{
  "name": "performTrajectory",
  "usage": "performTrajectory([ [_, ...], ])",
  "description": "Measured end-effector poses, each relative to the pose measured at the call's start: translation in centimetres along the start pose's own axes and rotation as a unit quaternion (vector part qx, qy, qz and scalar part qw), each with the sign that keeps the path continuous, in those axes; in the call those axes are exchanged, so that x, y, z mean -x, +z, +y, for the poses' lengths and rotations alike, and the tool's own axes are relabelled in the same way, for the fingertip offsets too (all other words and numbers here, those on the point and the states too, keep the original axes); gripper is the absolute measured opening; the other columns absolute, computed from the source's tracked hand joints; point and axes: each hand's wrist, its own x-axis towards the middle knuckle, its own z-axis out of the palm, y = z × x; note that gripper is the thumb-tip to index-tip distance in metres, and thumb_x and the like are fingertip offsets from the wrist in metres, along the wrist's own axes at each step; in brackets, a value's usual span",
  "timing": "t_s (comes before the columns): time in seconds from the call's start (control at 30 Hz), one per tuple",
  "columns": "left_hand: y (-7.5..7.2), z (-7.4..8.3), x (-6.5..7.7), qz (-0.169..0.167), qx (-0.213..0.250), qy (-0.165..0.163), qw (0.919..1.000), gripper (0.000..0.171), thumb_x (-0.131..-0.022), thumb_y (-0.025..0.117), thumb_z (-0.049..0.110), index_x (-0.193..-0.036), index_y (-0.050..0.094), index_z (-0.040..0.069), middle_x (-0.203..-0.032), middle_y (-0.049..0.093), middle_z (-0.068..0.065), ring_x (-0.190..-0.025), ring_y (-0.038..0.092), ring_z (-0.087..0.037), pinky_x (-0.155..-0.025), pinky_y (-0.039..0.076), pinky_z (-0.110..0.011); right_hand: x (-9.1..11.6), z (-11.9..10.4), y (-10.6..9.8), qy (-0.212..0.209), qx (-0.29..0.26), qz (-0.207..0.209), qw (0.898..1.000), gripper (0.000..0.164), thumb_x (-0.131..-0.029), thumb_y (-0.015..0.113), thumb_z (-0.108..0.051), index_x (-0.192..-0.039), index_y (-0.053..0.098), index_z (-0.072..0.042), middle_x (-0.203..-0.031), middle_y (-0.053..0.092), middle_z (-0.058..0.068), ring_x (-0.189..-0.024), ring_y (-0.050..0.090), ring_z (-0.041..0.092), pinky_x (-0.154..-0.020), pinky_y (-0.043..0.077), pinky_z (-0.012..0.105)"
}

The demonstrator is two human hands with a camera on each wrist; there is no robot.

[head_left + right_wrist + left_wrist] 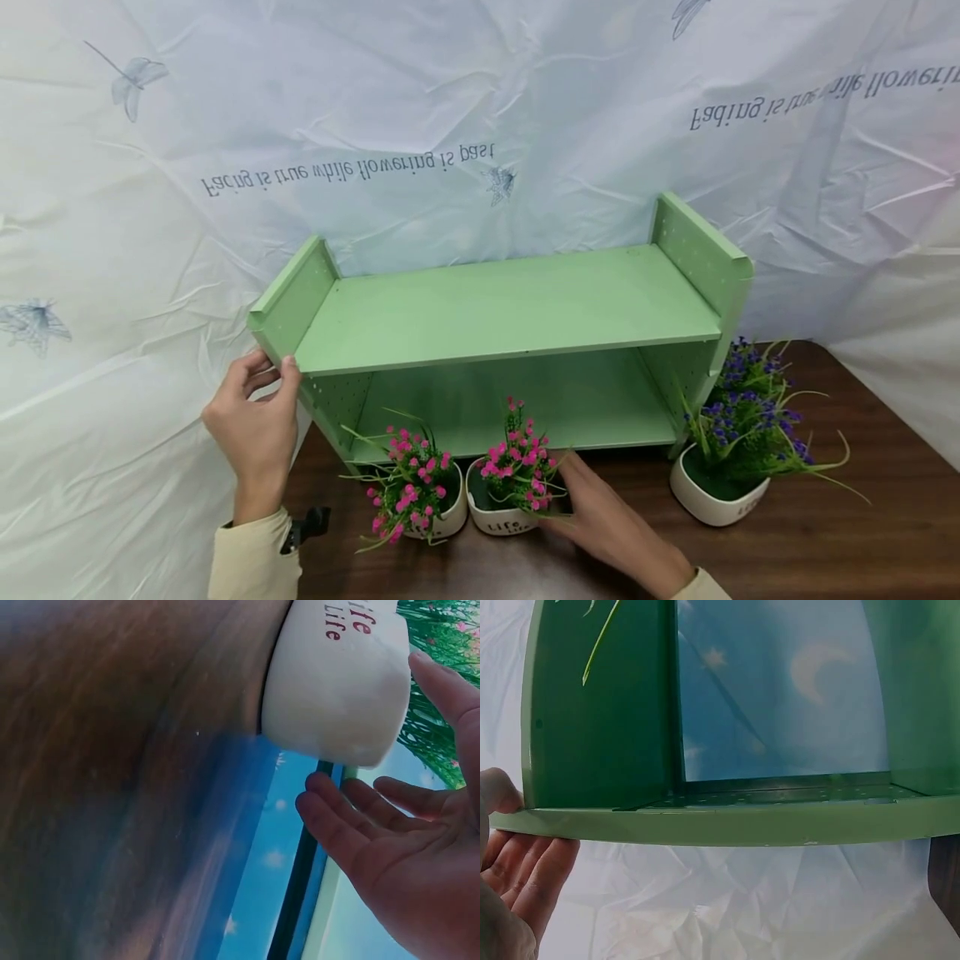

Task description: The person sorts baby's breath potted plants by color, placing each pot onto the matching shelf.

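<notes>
A green two-level shelf (510,312) stands at the back of the table. My left hand (258,412) pinches the front edge of its left side panel, thumb (501,791) on the inner side and fingers (536,874) on the outer. In front of the shelf sit two white flowerpots with pink flowers, a left one (447,521) and a right one (498,523), side by side. My right hand (600,517) is at the right pot's right side. In the right wrist view its fingers are spread beside the white pot (337,697), with the thumb (442,682) right at the rim.
A third white pot (716,498) with purple flowers (750,408) stands on the brown table (847,533) by the shelf's right end. Long thin leaves stick out from it. Pale printed cloth (450,108) hangs behind and to the left.
</notes>
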Motion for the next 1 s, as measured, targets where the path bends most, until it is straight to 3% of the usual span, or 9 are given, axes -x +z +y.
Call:
performTrajectory([
  [0.23,-0.5,0.1,-0.2,0.004,-0.005,-0.027,0.9996,0.019,-0.084,0.076,0.011,-0.1,0.075,0.001,-0.089,0.075,-0.01,-0.07,0.065,0.006,-0.063,0.052,-0.007,-1.0,0.0,1.1,0.002,-0.074,-0.024,0.997,0.088,-0.084,0.073,-0.056,-0.152,0.036,-0.012,-0.151,0.042,0.011,-0.136,0.045,0.03,-0.103,0.047,0.052],
  [0.37,-0.5,0.8,-0.1,0.003,-0.005,-0.037,0.9993,0.019,-0.084,0.076,0.007,-0.1,0.074,-0.004,-0.09,0.073,-0.014,-0.07,0.065,0.007,-0.063,0.052,-0.006,-1.1,0.0,1.4,0.009,-0.075,-0.028,0.997,0.093,-0.083,0.074,-0.056,-0.154,0.033,-0.012,-0.153,0.04,0.012,-0.136,0.044,0.032,-0.104,0.046,0.053],
  [0.43,-0.4,1.2,0.0,-0.002,-0.002,-0.036,0.9994,0.019,-0.085,0.075,0.006,-0.1,0.073,-0.005,-0.09,0.073,-0.017,-0.071,0.064,0.008,-0.064,0.052,-0.006,-1.1,0.1,1.3,0.024,-0.062,-0.032,0.997,0.096,-0.081,0.076,-0.054,-0.153,0.034,-0.006,-0.153,0.039,0.019,-0.136,0.044,0.037,-0.104,0.045,0.055],
  [0.6,-0.1,1.0,0.3,-0.021,-0.006,-0.045,0.9987,0.023,-0.086,0.077,0.012,-0.104,0.074,-0.002,-0.094,0.074,-0.014,-0.072,0.065,0.008,-0.063,0.051,-0.006,-1.3,0.3,0.6,0.045,-0.036,-0.049,0.997,0.098,-0.079,0.079,-0.052,-0.149,0.038,0.003,-0.151,0.038,0.028,-0.133,0.044,0.045,-0.101,0.046,0.059],
  [0.77,-0.7,0.9,0.2,-0.023,-0.007,-0.059,0.998,0.026,-0.085,0.078,0.014,-0.109,0.074,0.004,-0.098,0.074,-0.01,-0.072,0.066,0.005,-0.06,0.05,-0.007,-1.6,0.6,0.6,0.003,-0.043,-0.067,0.997,0.092,-0.082,0.074,-0.056,-0.151,0.04,-0.006,-0.151,0.04,0.019,-0.133,0.047,0.037,-0.1,0.048,0.054],
  [0.93,-1.1,2.7,-0.5,-0.025,0.011,-0.036,0.999,0.033,-0.087,0.075,0.009,-0.119,0.07,0.006,-0.103,0.072,-0.011,-0.076,0.066,0.002,-0.058,0.05,-0.007,-1.8,0.5,0.8,0.007,-0.069,-0.078,0.995,0.097,-0.081,0.075,-0.056,-0.155,0.033,-0.01,-0.156,0.033,0.023,-0.139,0.039,0.041,-0.105,0.043,0.059],
  [1.0,-1.0,2.5,-0.8,-0.027,0.016,-0.026,0.9992,0.036,-0.087,0.075,0.008,-0.122,0.069,0.008,-0.105,0.071,-0.01,-0.077,0.066,0.002,-0.058,0.051,-0.007,-1.9,0.4,0.8,0.006,-0.084,-0.079,0.993,0.099,-0.081,0.076,-0.054,-0.157,0.029,-0.011,-0.158,0.028,0.024,-0.141,0.033,0.043,-0.107,0.039,0.061],
])
